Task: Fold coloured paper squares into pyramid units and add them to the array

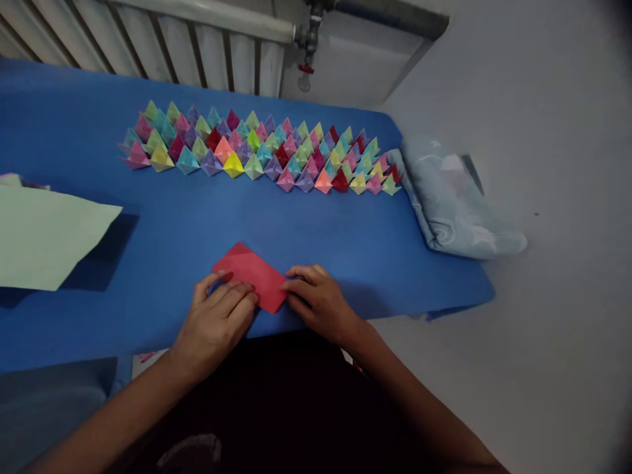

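A folded piece of red paper (264,280) lies on the blue-covered surface (162,257) close to my body, slanting down to the right. My left hand (217,316) holds its left part, fingers bent over the near edge and thumb by the upper left side. At the paper's right corner, my right hand (316,296) pinches the edge between thumb and fingers. Beyond both hands stand several rows of small folded paper boats (254,161) in many colours, packed closely together.
Pale green paper sheets (44,237) lie at the left. A folded grey-blue cloth (459,204) sits at the right end, against the white wall (557,263). Behind the surface is a radiator (241,59) with a red-handled valve (306,68).
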`<state>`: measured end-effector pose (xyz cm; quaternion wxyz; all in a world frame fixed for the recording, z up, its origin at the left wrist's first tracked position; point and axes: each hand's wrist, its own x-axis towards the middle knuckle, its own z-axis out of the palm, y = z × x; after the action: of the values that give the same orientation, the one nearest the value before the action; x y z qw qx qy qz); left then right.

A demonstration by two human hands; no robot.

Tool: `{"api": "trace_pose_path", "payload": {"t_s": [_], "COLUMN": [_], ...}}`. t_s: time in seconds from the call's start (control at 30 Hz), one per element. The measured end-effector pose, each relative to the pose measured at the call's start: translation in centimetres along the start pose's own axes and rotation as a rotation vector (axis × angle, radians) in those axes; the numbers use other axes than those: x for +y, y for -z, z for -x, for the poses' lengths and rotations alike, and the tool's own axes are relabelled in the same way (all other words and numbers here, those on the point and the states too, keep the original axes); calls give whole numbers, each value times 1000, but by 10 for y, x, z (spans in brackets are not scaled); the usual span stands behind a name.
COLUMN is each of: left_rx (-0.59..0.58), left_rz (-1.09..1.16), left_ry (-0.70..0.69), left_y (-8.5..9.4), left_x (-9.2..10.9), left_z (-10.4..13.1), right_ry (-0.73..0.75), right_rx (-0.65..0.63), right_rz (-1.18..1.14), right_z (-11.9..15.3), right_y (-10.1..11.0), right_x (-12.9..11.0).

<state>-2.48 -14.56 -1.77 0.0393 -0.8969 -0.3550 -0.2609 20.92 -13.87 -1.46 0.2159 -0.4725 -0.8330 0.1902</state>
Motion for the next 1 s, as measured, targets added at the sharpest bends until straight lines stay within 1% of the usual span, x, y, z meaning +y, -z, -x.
{"api": "trace_pose_path", "payload": {"t_s": [0.1,0.2,0.33,0.5,0.63,0.83,1.0], "left_rx": [13,-3,-42,-63,-94,-103,-108], "left_rz": [-17,-19,28,103,124,131,124], "left_ry": [29,76,173,303,388,453,448], "left_y": [1,0,-2,-4,-5,-7,-7], "left_x": [2,2,1,-1,-3,-3,-2], "left_z": [-3,-4,-4,-5,-6,-7,-9], "right_ry": [-10,-48,-88,-115,-149,-238,-279], "right_rx": [9,42,70,93,121,145,134], "right_rz": [3,-3,-43,-92,-118,-149,-153], "right_z": [2,3,3,1,-1,-3,-3], "right_y": [-1,0,0,1,0,0,1], "right_x": [2,2,1,0,-1,-4,-6]}}
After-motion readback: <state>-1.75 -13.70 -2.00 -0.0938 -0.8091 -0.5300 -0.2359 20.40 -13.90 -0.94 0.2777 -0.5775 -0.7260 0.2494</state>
